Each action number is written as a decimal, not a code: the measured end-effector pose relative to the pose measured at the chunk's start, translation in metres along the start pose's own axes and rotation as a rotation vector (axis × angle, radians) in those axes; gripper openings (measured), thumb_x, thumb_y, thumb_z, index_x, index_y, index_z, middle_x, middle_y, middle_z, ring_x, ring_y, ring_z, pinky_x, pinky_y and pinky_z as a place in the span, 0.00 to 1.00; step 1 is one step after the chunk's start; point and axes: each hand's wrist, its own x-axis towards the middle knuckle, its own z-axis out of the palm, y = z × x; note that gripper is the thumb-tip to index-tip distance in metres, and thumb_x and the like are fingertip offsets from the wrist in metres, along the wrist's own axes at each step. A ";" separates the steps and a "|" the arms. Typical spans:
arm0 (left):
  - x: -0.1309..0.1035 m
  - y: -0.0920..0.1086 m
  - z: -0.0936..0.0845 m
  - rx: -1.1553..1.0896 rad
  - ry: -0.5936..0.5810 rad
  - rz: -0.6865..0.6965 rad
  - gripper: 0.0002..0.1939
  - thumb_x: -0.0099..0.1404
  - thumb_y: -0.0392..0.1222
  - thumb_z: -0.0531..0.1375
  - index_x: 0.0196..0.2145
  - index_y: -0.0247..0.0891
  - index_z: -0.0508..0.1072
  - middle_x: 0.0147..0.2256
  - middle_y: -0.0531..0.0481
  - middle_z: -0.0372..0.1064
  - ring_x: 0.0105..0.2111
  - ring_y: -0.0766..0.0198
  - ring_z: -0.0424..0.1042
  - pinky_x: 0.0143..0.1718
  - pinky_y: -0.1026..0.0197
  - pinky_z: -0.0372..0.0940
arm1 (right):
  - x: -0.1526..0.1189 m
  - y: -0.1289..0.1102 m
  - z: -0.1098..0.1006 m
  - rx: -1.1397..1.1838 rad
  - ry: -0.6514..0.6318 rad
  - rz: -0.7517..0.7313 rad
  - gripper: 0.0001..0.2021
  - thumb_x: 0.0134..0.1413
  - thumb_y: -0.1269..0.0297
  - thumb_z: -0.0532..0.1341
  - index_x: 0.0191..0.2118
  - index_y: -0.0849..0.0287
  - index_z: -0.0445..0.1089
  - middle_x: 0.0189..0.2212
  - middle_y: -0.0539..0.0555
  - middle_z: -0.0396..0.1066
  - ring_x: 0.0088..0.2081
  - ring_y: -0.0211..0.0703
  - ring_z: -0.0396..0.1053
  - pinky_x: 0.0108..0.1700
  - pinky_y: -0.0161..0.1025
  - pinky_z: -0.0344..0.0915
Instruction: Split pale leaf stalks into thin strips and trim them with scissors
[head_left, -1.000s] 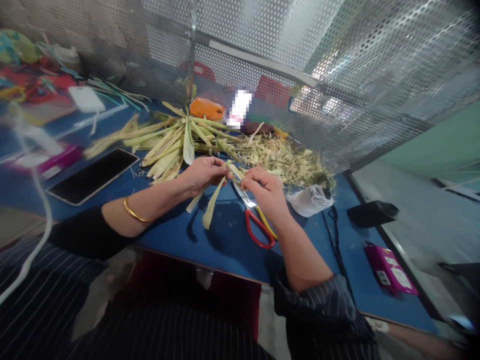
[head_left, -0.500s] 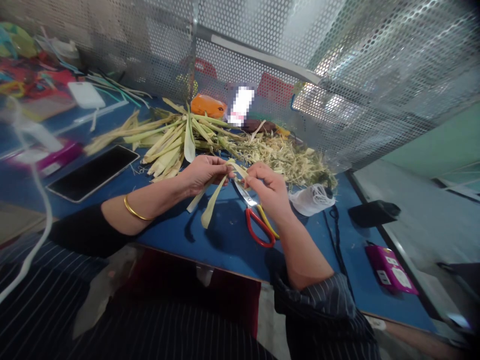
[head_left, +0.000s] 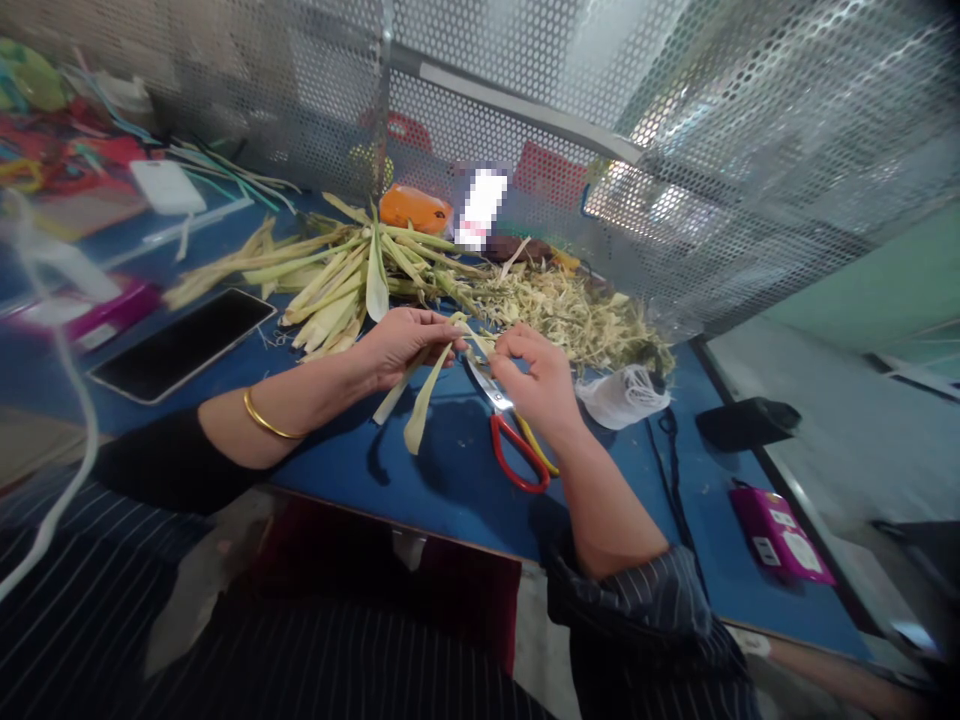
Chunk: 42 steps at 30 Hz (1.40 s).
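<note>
Pale green-yellow corn husk strips (head_left: 425, 405) hang from my left hand (head_left: 411, 345), which pinches them between thumb and fingers. My right hand (head_left: 536, 378) is closed on the upper end of a strip, close to the left fingertips. Below and between the hands, scissors (head_left: 519, 455) with one red and one yellow handle lie on the blue table (head_left: 442, 500), the blades pointing away from me. Behind the hands lie a bundle of long husks (head_left: 330, 290) and, to its right, a heap of shredded husk pieces (head_left: 577, 318).
A dark phone (head_left: 184, 345) lies left of my forearm. To the right are a white twine roll (head_left: 626, 397), a black object (head_left: 748, 424) and a purple packet (head_left: 782, 533). An orange packet (head_left: 414, 209) and a bright phone screen (head_left: 481, 208) stand before the perforated metal panel (head_left: 510, 125).
The hands stay nearly in place. The strip between them looks narrower and the right fingers have turned slightly; the hanging ends barely move.
</note>
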 end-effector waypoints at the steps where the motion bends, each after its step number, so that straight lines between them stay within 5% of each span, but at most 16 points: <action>1: 0.000 0.000 0.000 0.011 0.002 0.005 0.05 0.56 0.34 0.66 0.25 0.32 0.73 0.25 0.49 0.74 0.19 0.70 0.69 0.23 0.67 0.64 | 0.000 0.000 0.000 0.001 0.010 0.015 0.11 0.48 0.74 0.56 0.18 0.57 0.59 0.24 0.49 0.61 0.29 0.37 0.61 0.34 0.38 0.57; 11: 0.002 -0.011 -0.003 0.283 0.033 0.266 0.07 0.53 0.39 0.67 0.26 0.32 0.74 0.26 0.46 0.74 0.23 0.69 0.69 0.26 0.65 0.64 | 0.002 0.004 0.007 0.272 -0.063 0.197 0.11 0.45 0.72 0.55 0.17 0.57 0.66 0.21 0.48 0.65 0.30 0.39 0.63 0.38 0.39 0.58; 20: 0.002 -0.015 -0.004 0.283 -0.011 0.286 0.05 0.53 0.38 0.66 0.26 0.33 0.75 0.26 0.46 0.74 0.23 0.69 0.69 0.27 0.65 0.64 | 0.001 0.000 0.009 0.497 -0.084 0.195 0.11 0.48 0.68 0.56 0.18 0.57 0.68 0.25 0.50 0.67 0.32 0.39 0.64 0.38 0.39 0.59; 25: 0.000 -0.013 -0.001 0.316 0.011 0.284 0.08 0.52 0.40 0.67 0.27 0.31 0.76 0.26 0.46 0.74 0.23 0.71 0.67 0.26 0.66 0.63 | 0.001 0.002 0.011 0.333 -0.029 0.223 0.11 0.49 0.70 0.55 0.19 0.57 0.66 0.22 0.48 0.64 0.29 0.38 0.62 0.38 0.39 0.57; 37: -0.004 -0.014 -0.001 0.482 -0.176 0.247 0.08 0.52 0.42 0.67 0.26 0.33 0.79 0.22 0.50 0.71 0.23 0.69 0.67 0.28 0.65 0.65 | -0.003 0.001 0.003 -0.428 -0.075 -0.055 0.13 0.61 0.63 0.54 0.25 0.58 0.64 0.29 0.52 0.64 0.31 0.38 0.62 0.34 0.37 0.54; 42: -0.010 -0.013 0.004 0.493 -0.208 0.201 0.06 0.54 0.39 0.65 0.24 0.34 0.79 0.25 0.47 0.73 0.23 0.69 0.68 0.29 0.65 0.66 | 0.002 -0.001 0.000 -0.333 0.008 0.022 0.14 0.63 0.61 0.51 0.29 0.58 0.69 0.30 0.53 0.68 0.34 0.40 0.64 0.37 0.38 0.56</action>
